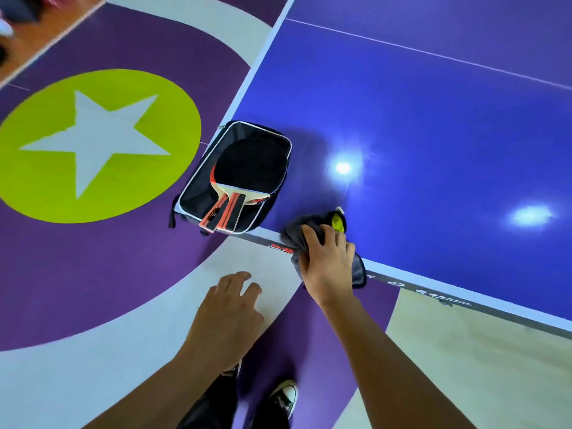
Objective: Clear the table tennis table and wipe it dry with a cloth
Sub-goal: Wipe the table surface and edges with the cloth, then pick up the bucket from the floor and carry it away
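A blue table tennis table (433, 119) fills the right side of the view. On its near left corner lies an open black paddle case (198, 181) with two paddles (244, 171) inside, black rubber up, handles toward me. My right hand (328, 261) grips a dark grey cloth (297, 227) with a yellow-green patch at the table's near edge, just right of the case. My left hand (232, 311) hovers off the table over the floor, fingers apart and holding nothing.
The floor (93, 274) beside the table has purple and grey bands and a green circle with a grey star (93, 140). My legs and a black sneaker (284, 397) stand below. Ceiling lights reflect off the table top.
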### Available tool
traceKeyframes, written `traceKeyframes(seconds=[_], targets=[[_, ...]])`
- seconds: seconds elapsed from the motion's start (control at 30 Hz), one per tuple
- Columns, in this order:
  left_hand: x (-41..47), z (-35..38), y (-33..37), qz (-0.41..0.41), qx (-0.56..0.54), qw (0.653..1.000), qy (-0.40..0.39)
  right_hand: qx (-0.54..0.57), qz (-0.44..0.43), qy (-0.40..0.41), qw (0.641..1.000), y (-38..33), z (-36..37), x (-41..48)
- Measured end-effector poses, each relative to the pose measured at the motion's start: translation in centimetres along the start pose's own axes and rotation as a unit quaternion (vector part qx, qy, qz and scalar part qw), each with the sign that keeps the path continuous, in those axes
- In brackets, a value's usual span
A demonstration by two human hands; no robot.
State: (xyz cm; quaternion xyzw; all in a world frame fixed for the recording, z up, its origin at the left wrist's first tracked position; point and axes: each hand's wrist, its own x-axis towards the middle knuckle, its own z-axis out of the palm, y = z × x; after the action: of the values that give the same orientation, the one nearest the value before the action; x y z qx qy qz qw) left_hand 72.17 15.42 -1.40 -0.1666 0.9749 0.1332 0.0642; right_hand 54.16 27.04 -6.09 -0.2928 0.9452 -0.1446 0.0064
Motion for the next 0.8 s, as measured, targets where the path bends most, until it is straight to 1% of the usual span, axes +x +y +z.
traceKeyframes(seconds=[0.03, 0.1, 0.17, 0.23, 0.33, 0.4, 0.47, 0.63, 0.8], targets=[[-0.4, -0.5, 0.2, 0.0, 0.003, 1.0, -0.003, 0.02, 0.02, -0.021, 0.999, -0.4, -0.5, -0.1], [-1.0, -2.0, 0.3, 0.0, 0.001, 1.0, 0.018, 0.044, 0.043, -0.062, 0.996, -1.2, -1.8, -0.7], [-1.5, -4.0, 0.2, -0.005, 0.001, 0.999, 0.048, 0.056, 0.054, -0.076, 0.994, -2.3, -3.0, -1.7], [-1.8, -5.8, -0.5, -0.005, -0.003, 0.997, 0.072, 0.074, 0.059, -0.058, 0.994, -3.7, -4.5, -2.7], [-1.5, -8.8, -1.8, 0.004, 0.002, 0.996, 0.094, 0.081, 0.013, -0.046, 0.996, -6.3, -6.9, -3.5], [-0.8, -11.1, -2.7, 0.025, 0.023, 0.995, 0.094, 0.08, -0.006, -0.03, 0.996, -8.3, -8.7, -3.5], [-0.2, -13.5, -4.1, 0.043, 0.027, 0.993, 0.109, 0.08, 0.002, -0.014, 0.997, -10.8, -10.4, -2.8], [0.5, -18.3, -9.8, 0.073, 0.002, 0.981, 0.177, 0.092, 0.021, -0.013, 0.995, -18.2, -12.8, -0.4], [1.0, -21.9, -16.5, 0.123, 0.01, 0.969, 0.215, 0.137, 0.069, 0.006, 0.988, -26.3, -13.0, 1.6]])
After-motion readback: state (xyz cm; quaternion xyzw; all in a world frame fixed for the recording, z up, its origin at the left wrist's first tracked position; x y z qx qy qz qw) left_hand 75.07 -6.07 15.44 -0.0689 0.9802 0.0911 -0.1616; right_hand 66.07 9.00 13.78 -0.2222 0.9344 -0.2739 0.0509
